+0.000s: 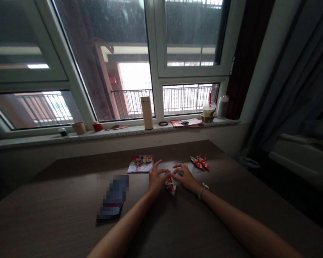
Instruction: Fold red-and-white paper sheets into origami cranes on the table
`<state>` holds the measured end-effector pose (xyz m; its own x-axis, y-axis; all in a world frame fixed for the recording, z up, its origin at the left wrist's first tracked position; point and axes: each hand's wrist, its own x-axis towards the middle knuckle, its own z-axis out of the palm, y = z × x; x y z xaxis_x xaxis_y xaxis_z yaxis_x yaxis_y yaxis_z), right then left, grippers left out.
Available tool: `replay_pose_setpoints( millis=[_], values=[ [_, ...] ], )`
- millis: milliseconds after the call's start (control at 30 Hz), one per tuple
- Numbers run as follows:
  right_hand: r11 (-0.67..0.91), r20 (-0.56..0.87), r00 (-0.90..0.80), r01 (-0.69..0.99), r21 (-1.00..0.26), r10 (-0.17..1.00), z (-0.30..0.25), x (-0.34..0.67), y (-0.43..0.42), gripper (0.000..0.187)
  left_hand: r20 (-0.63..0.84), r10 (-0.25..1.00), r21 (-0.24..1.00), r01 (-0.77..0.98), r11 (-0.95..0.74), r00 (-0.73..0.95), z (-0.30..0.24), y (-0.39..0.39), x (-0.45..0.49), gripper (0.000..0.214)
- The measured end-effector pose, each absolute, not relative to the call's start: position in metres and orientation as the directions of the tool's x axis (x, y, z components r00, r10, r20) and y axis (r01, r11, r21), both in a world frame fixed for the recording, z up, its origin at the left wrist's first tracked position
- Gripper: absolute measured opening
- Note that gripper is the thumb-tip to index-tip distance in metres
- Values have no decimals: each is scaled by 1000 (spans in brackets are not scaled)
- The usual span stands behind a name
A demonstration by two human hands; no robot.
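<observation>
Between my two hands is a piece of folded printed paper (170, 184), red and white, with a pointed end toward me. My left hand (157, 178) pinches its upper left edge between thumb and forefinger, other fingers raised. On the opposite side, my right hand (185, 177) pinches the upper right edge the same way; a bracelet circles that wrist. To the right of my right hand stand folded paper cranes (200, 162) in red and white. Left of my left hand lies a stack of printed paper sheets (140, 164).
A dark, pixelated flat object (113, 199) lies left on the brown table (56, 215). Along the windowsill (123, 132) stand a tall beige flask (146, 113), a paper cup (79, 128), scissors (183, 122) on red paper, and a drink cup (209, 108) with a straw.
</observation>
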<state>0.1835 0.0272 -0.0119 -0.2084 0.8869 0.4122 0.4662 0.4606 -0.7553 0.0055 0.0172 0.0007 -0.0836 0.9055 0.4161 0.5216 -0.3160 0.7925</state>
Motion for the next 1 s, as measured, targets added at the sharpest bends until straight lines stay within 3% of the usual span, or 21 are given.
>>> replay_pose_setpoints(
  millis=[1000],
  values=[
    [460, 354, -294, 574, -677, 888, -10, 181, 17, 5, 446, 885, 803, 496, -330, -133, -1, 18, 3, 9]
  ],
)
